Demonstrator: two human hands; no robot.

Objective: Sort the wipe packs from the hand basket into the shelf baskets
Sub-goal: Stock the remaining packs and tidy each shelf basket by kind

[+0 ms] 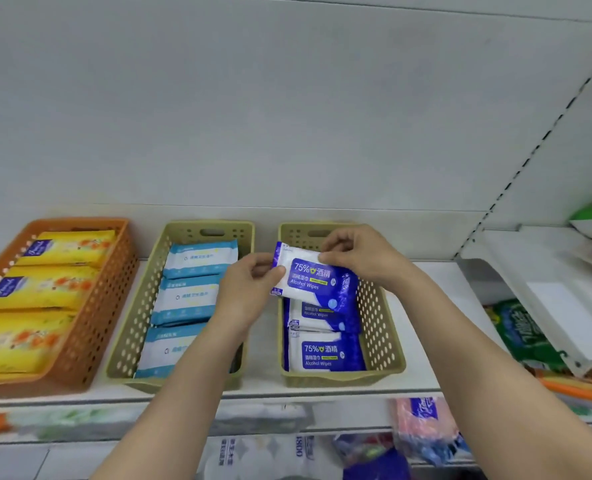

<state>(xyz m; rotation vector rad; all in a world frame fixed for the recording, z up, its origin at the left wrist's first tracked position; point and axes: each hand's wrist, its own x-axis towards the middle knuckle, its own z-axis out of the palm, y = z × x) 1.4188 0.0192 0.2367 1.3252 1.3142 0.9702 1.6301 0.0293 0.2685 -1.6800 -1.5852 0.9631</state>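
A blue and white alcohol wipe pack (310, 282) hangs over the back half of the right beige shelf basket (388, 341). My left hand (249, 292) pinches its left edge and my right hand (360, 256) pinches its top right edge. Under it, two more packs of the same kind (325, 353) lie in that basket. The middle beige basket (128, 330) holds three light blue and white packs (192, 297). Yellow packs (41, 289) fill the orange basket (93, 323) at the left. The hand basket is not clearly in view.
All three baskets stand on a white shelf (436, 299) against a grey back wall. A lower shelf shows blurred packs, among them a pink one (422, 424). To the right, another shelf unit holds green packages (523, 334).
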